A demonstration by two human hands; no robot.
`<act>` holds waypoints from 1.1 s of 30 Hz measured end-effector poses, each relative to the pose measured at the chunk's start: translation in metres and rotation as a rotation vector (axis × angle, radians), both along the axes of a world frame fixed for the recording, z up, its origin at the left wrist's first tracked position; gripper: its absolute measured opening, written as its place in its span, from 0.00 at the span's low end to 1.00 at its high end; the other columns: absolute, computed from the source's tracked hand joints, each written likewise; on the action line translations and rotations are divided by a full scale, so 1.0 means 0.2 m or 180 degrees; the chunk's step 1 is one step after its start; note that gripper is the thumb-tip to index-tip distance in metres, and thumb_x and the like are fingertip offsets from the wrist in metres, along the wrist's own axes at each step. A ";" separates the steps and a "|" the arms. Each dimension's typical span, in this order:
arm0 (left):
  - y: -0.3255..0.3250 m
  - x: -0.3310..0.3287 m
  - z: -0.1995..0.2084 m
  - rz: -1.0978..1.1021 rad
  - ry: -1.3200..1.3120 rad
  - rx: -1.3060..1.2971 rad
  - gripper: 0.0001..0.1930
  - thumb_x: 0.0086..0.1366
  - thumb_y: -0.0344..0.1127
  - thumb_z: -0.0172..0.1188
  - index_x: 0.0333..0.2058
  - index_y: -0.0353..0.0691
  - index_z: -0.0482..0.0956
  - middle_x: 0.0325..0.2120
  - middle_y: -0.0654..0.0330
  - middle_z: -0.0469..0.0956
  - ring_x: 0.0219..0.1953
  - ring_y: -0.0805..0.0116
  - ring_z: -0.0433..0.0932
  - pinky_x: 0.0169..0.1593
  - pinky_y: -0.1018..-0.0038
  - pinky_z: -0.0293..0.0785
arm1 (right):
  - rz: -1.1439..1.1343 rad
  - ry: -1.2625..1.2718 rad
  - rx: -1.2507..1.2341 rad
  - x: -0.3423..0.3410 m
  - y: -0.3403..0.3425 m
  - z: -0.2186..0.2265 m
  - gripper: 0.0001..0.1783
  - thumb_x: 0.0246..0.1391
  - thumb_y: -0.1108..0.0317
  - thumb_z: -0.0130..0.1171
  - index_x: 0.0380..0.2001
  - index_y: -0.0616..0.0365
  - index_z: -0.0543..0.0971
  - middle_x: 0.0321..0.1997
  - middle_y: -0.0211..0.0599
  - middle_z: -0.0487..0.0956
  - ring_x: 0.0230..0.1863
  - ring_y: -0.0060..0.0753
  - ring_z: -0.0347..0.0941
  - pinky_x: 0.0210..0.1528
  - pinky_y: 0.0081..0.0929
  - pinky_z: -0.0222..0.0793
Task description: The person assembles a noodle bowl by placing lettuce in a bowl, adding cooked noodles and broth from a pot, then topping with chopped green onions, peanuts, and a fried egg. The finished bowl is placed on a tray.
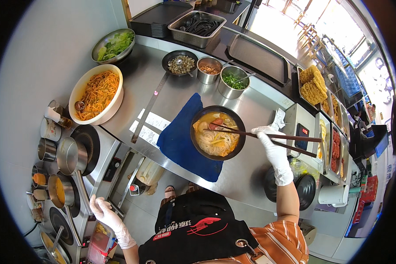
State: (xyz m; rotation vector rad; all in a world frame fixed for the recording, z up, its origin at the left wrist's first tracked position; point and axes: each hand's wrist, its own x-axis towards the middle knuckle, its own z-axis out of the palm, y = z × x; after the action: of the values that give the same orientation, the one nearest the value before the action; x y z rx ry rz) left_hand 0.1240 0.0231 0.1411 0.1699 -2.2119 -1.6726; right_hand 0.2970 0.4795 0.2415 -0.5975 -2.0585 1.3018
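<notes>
1. Hands first: the right hand (273, 152) is closed around two dark chopsticks (295, 137), gripping them about midway, thick ends to the right. The left hand (106, 215) is loosely open with half-bent fingers, nothing seen in it; I cannot tell whether it touches the pan handle (83, 189) beside it.
2. The black bowl (197, 149) stands upright on a blue cloth (176, 136), central on the worktop (255, 176). It holds broth, pale noodles (213, 144) and a reddish piece (216, 124) on its far side.
3. Chopstick tips reach the reddish piece; whether they pinch it cannot be made out.
4. For good control, keep the tips level with each other and the pressure light, since a wet piece probably slips.
5. Small, low movements suit a bowl this full; a hard push could slop broth over the near rim.
6. Steadying the bowl with the free hand would likely help, as cloth may slide on smooth metal.
</notes>
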 end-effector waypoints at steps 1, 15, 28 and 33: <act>0.01 0.00 0.00 -0.0035 -0.0054 0.0069 0.14 0.70 0.31 0.47 0.52 0.39 0.70 0.31 0.66 0.70 0.22 0.84 0.58 0.27 0.85 0.56 | 0.0082 -0.0160 0.0093 -0.01 -0.01 -0.01 0.04 0.53 0.78 0.58 0.31 0.65 0.81 0.35 0.39 0.82 0.40 0.30 0.77 0.47 0.24 0.71; 0.12 0.00 -0.02 -0.0266 -0.0135 0.0063 0.13 0.70 0.32 0.47 0.51 0.39 0.70 0.29 0.66 0.70 0.22 0.83 0.60 0.26 0.85 0.56 | -0.0750 0.0279 -0.0663 0.07 0.15 -0.24 0.11 0.59 0.67 0.57 0.37 0.65 0.80 0.34 0.35 0.80 0.33 0.25 0.77 0.41 0.22 0.72; 0.14 -0.01 -0.07 -0.0327 -0.0219 0.0083 0.13 0.69 0.30 0.47 0.51 0.38 0.70 0.28 0.66 0.70 0.22 0.83 0.61 0.25 0.85 0.57 | -0.1251 0.0513 -0.0449 0.22 0.00 -0.26 0.08 0.58 0.73 0.55 0.34 0.66 0.81 0.35 0.39 0.81 0.37 0.27 0.77 0.44 0.24 0.72; 0.14 -0.02 -0.08 -0.0368 -0.0268 0.0072 0.13 0.69 0.31 0.48 0.50 0.39 0.70 0.28 0.67 0.71 0.21 0.84 0.61 0.24 0.86 0.56 | -0.0976 0.0592 0.0180 0.21 -0.04 -0.20 0.06 0.55 0.78 0.56 0.32 0.68 0.80 0.34 0.42 0.81 0.36 0.31 0.77 0.45 0.26 0.71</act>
State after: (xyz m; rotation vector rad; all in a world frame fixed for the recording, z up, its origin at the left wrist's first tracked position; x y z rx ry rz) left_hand 0.1196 0.0508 0.1253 0.1223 -2.3052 -1.7824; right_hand 0.3395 0.4715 0.2022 -0.7068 -1.7664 1.0745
